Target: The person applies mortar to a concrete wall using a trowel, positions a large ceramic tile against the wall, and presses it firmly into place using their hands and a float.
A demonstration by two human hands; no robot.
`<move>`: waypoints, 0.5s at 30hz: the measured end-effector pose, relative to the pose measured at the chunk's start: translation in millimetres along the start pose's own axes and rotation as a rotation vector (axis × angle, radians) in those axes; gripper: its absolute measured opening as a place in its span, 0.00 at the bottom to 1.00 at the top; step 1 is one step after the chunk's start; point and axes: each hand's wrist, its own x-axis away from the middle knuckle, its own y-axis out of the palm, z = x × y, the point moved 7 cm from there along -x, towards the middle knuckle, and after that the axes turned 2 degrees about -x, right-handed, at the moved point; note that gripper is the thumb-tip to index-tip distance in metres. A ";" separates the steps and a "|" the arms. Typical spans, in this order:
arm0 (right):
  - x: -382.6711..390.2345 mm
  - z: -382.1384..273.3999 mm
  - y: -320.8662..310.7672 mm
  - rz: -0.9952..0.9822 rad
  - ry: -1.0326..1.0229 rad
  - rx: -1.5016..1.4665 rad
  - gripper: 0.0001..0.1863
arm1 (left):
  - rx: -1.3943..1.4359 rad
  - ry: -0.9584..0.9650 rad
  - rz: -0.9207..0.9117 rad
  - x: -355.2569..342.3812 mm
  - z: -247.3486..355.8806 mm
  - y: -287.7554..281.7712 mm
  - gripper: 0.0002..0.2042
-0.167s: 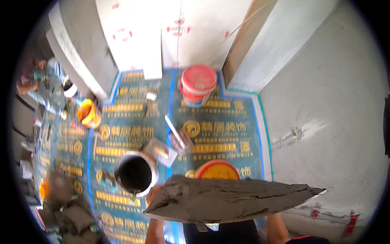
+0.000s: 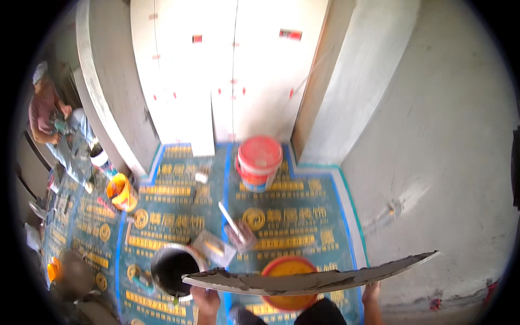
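Note:
A long pale slab [image 2: 303, 284] coated in grey mortar stretches across the lower middle, seen nearly edge-on. My left hand [image 2: 206, 303] grips it beneath its left part, and my right hand [image 2: 371, 292] holds it near the right. Below the slab is a round yellow-orange tub with a red rim [image 2: 287, 260]. To the left stands a white bucket [image 2: 170, 260] with dark contents. A notched-looking metal trowel [image 2: 208, 244] lies beyond it, beside a pinkish tool with a white handle [image 2: 230, 222].
A red-lidded bucket [image 2: 259, 154] stands before white tiled boards [image 2: 260, 65]. A grey plastered wall [image 2: 439, 135] rises at right. An orange bucket [image 2: 122, 192] is at left, near a seated or bending co-worker [image 2: 46, 108]. Dark sacks [image 2: 81, 303] lie lower left, on printed floor sheeting.
The view has tilted up, showing more of the far wall. The slab now shows mostly as a thin edge, where its mortared face was broadly visible before.

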 end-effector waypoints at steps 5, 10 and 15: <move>-9.6 -60.0 68.1 -0.202 -0.279 0.229 0.35 | -0.183 0.149 0.069 -22.3 43.3 8.2 0.06; -58.1 -39.5 62.2 -0.281 -0.159 0.040 0.33 | -0.117 0.244 0.170 -26.7 94.8 41.9 0.08; -86.0 -29.2 30.6 -0.198 -0.040 -0.050 0.28 | -0.097 0.466 0.193 -11.1 138.1 73.6 0.05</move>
